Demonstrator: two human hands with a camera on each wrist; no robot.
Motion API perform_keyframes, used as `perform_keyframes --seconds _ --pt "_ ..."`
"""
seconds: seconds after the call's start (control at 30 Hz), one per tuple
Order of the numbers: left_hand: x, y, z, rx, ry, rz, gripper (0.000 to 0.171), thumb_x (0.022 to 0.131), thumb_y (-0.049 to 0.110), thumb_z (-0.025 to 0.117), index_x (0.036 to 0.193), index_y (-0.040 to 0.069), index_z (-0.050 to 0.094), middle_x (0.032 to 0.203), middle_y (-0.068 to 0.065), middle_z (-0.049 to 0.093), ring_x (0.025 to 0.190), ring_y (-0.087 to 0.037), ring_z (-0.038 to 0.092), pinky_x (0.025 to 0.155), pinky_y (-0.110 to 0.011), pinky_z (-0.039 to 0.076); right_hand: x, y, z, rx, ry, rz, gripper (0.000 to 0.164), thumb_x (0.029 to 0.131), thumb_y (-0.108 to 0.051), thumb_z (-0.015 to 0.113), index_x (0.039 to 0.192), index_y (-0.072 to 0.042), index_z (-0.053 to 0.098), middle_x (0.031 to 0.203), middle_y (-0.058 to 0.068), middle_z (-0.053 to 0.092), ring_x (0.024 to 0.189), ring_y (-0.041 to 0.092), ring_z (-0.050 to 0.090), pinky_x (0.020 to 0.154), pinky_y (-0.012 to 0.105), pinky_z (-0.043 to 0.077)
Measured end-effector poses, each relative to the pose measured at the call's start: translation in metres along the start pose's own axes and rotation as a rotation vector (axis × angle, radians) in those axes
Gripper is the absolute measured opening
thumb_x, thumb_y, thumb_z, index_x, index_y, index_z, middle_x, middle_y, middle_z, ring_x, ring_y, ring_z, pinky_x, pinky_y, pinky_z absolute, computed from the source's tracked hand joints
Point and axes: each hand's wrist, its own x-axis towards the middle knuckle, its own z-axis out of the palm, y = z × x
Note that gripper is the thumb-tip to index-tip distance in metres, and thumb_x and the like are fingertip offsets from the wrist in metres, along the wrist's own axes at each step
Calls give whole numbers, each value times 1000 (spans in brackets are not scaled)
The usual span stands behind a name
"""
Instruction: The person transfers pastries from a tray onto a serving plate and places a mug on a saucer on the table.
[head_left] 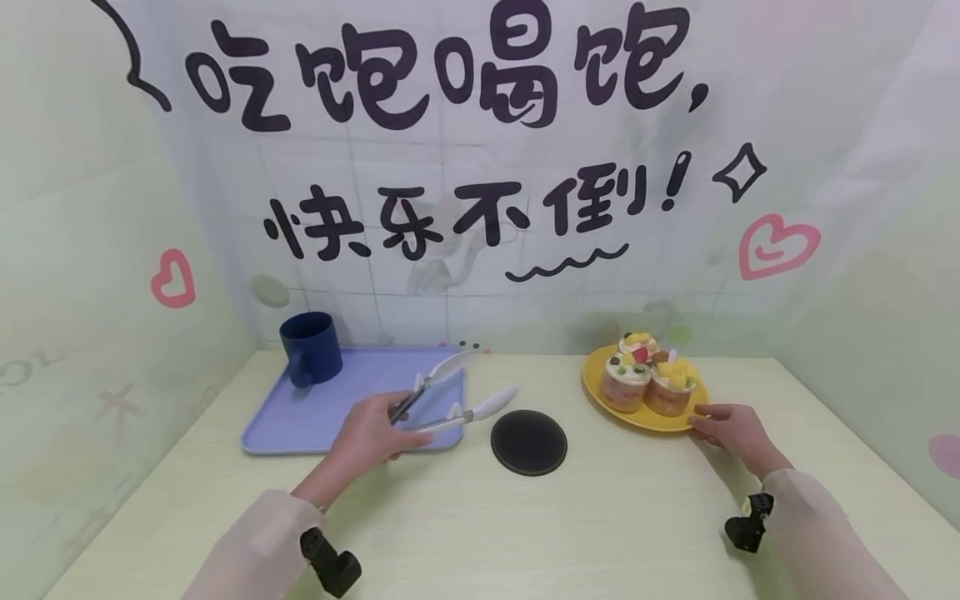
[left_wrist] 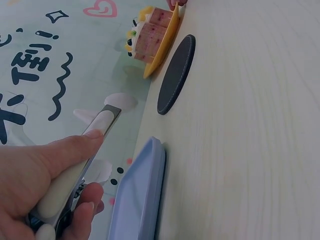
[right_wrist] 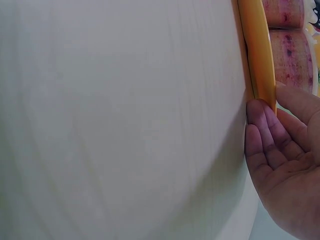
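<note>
My left hand (head_left: 367, 429) grips a pair of tongs (head_left: 491, 404) with pale tips, spread apart over the right part of the blue tray (head_left: 300, 429). In the left wrist view the thumb lies along one arm of the tongs (left_wrist: 75, 182), fingers curled round the other side. On the right, my right hand (head_left: 738, 433) pinches the edge of a yellow plate (head_left: 651, 423), thumb above and fingers under the rim in the right wrist view. Several dessert cups (head_left: 626, 387) topped with cream and fruit stand together on that plate.
A dark blue mug (head_left: 321, 354) stands on the tray's back left corner. Between tray and plate lies a round black coaster (head_left: 528, 443). A printed backdrop (head_left: 465, 317) with large lettering closes off the table's far edge, and pale walls flank both sides.
</note>
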Motion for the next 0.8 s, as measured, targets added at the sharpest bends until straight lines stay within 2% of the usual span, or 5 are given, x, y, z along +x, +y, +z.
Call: perform_keyframes --seconds 0.23,0.67,0.8 --pt "-5 -7 -9 17 15 -17 75 69 26 81 131 1 48 82 -7 55 47 -14 52 42 -30 43 1 0 -1 -5 1 10 53 92 -22 57 122 19 44 96 18 66 79 16 62 70 28 51" --pt "-14 -28 -24 38 42 -57 82 69 31 80 134 -3 42 101 -14 57 51 -14 56 44 -31 45 0 -1 0 9 -1 7 53 91 -22 58 122 19 44 95 18 66 78 14 62 68 26 51" --pt "-16 -33 -28 48 54 -55 83 70 31 80 134 -4 41 102 -16 57 51 -14 57 43 -31 45 0 -1 -1 -6 -3 11 53 91 -23 57 122 18 44 97 19 66 78 14 62 69 27 51"
